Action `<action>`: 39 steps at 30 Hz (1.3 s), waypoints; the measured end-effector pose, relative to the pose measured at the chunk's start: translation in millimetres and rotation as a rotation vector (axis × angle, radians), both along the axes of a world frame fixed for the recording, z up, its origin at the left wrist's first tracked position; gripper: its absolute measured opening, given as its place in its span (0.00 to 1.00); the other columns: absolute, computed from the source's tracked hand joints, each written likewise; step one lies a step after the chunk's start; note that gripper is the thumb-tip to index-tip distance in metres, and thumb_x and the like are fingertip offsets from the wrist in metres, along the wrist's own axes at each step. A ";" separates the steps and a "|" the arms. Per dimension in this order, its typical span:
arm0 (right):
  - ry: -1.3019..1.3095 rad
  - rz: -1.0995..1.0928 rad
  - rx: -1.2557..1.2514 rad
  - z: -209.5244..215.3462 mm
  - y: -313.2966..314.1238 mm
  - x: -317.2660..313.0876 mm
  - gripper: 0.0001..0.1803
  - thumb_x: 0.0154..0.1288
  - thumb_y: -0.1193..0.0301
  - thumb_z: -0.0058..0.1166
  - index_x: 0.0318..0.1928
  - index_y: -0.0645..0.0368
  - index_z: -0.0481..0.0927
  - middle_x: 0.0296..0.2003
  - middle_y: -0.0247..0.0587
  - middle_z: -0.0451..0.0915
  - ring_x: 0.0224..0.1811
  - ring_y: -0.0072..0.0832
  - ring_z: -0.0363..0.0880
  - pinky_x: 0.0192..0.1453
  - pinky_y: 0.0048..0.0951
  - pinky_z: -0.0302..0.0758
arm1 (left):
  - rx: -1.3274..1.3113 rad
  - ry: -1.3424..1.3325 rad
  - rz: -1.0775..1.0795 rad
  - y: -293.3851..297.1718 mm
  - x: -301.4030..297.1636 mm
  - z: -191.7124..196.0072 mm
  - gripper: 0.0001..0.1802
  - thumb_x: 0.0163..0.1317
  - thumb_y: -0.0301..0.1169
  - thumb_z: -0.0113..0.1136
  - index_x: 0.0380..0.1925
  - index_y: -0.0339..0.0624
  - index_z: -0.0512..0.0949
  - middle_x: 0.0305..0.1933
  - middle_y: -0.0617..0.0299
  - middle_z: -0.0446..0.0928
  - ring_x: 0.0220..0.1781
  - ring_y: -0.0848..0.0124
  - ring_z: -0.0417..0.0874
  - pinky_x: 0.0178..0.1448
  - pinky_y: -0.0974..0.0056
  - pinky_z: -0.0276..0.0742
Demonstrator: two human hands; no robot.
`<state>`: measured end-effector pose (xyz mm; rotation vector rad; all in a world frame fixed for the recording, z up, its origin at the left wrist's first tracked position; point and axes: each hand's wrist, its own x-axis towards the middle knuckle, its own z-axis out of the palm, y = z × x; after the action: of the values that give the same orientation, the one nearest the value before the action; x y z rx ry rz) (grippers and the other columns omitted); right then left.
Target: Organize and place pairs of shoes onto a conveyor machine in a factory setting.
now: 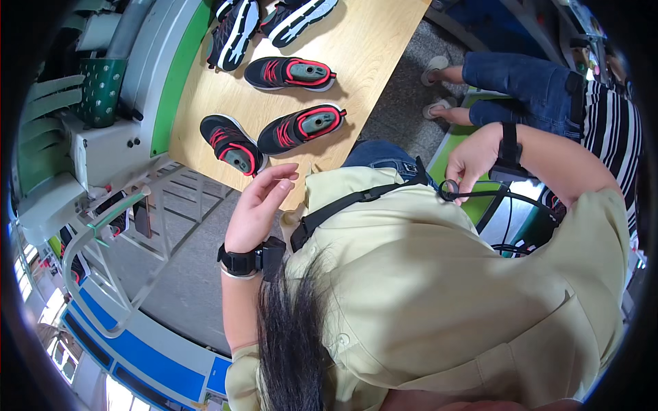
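Note:
My left hand [262,202] is empty, its fingers loosely stretched and apart, close to the table's near edge. Just beyond its fingertips lies a black sneaker [232,145] with red laces and a red collar lining. Two similar sneakers [301,129] rest beside and behind it, each with a grey-green insert in its opening. At my right side, near my waist, my right hand [474,162] has its fingers closed on a black cable [497,194], which shows a small loop at the fingertips. Both my wrists carry black strapped devices.
More sneakers [236,34] with white soles lie tipped at the wooden table's [367,41] far end. A green-edged machine [154,89] borders the table on the left, above a metal rack [133,274]. Another person in jeans [514,75] is at the right.

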<state>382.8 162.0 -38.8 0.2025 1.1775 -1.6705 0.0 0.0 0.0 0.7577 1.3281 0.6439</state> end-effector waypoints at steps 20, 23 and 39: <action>-0.104 -0.058 -0.073 -19.9 -31.0 28.0 0.16 0.64 0.62 0.62 0.47 0.59 0.83 0.32 0.34 0.80 0.37 0.22 0.78 0.43 0.25 0.74 | 0.023 0.052 0.031 -20.0 -5.2 -9.2 0.17 0.71 0.28 0.53 0.57 0.35 0.74 0.54 0.59 0.78 0.58 0.72 0.75 0.64 0.66 0.68; -0.075 -0.165 0.164 -3.3 -12.9 19.7 0.15 0.64 0.65 0.61 0.47 0.61 0.82 0.31 0.36 0.79 0.37 0.23 0.78 0.43 0.25 0.74 | 0.000 0.072 -0.008 -11.7 2.0 -7.6 0.17 0.71 0.29 0.53 0.57 0.35 0.74 0.53 0.59 0.78 0.57 0.73 0.75 0.63 0.67 0.68; 0.926 -1.020 1.881 -70.9 187.0 -166.3 0.24 0.52 0.75 0.62 0.53 0.58 0.77 0.44 0.40 0.80 0.50 0.40 0.78 0.55 0.36 0.75 | 0.301 0.114 0.019 9.1 14.0 -25.1 0.18 0.70 0.35 0.57 0.56 0.39 0.76 0.46 0.64 0.80 0.47 0.79 0.78 0.50 0.70 0.74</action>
<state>216.5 349.0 -109.8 1.4389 3.4533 -0.5970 14.0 9.1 -25.1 1.0386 1.3591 0.8379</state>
